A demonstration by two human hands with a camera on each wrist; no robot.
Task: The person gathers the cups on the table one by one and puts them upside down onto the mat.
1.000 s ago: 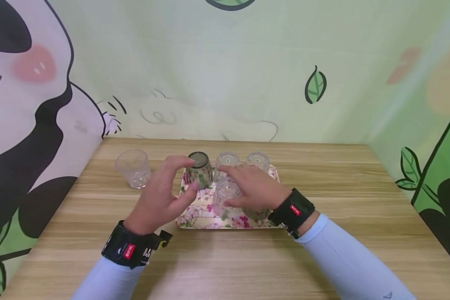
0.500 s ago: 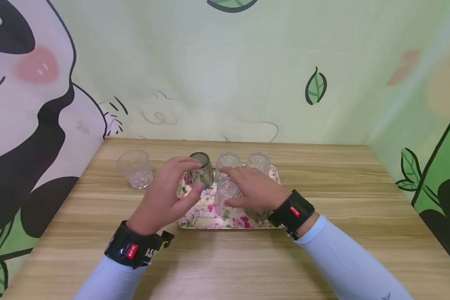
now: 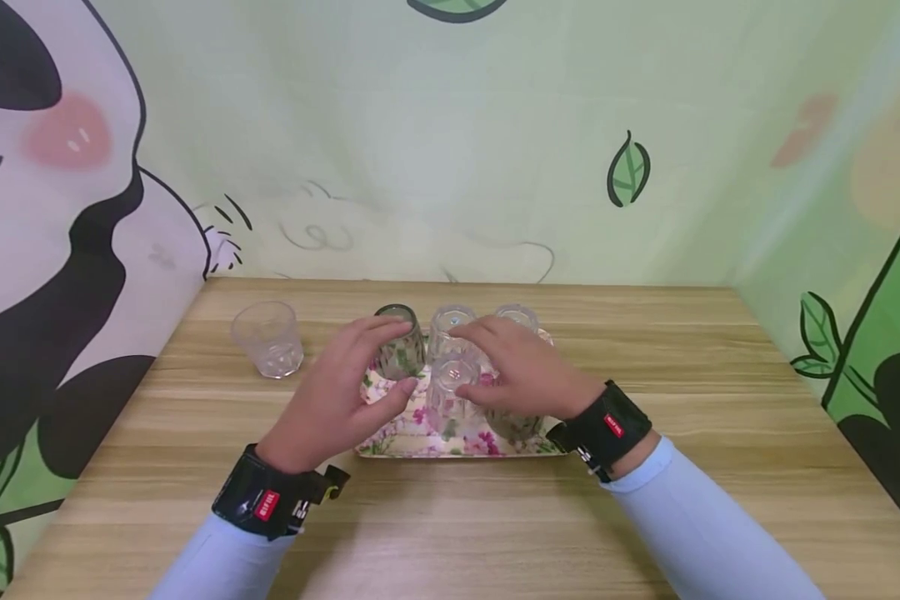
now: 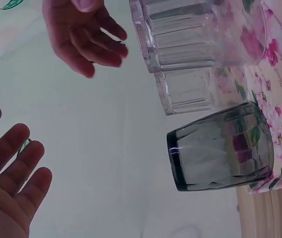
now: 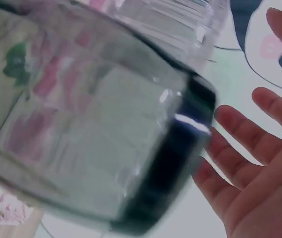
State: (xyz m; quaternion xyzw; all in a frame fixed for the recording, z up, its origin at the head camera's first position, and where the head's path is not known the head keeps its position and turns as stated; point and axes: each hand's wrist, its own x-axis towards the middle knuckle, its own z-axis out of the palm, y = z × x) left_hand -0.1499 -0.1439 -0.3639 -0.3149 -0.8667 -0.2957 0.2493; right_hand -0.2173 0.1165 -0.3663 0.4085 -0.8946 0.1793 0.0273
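A floral tray [image 3: 393, 437] bears several upside-down glasses. My left hand [image 3: 337, 396], fingers relaxed and spread, hovers by the smoky grey glass [image 3: 402, 362] at the back left; the left wrist view shows a gap between the fingers [image 4: 24, 158] and that glass. Above the tray's right side hangs my right hand [image 3: 532, 367], also holding nothing. Under it stands a second smoky glass [image 5: 96, 129], mostly hidden in the head view. Clear glasses stand at front middle [image 3: 452, 396], back middle [image 3: 444, 327] and back right [image 3: 517, 313], the last partly covered by the right hand.
Off the tray to the left, a clear tumbler [image 3: 268, 340] stands on the wooden table [image 3: 450, 533], its wide mouth up. A printed cloth wall [image 3: 420, 167] with a panda and leaves rises behind the table.
My right hand has shifted slightly right and drawn back from the front middle glass. The left hand has drifted a little to the right. The glasses and tray stay where they were.
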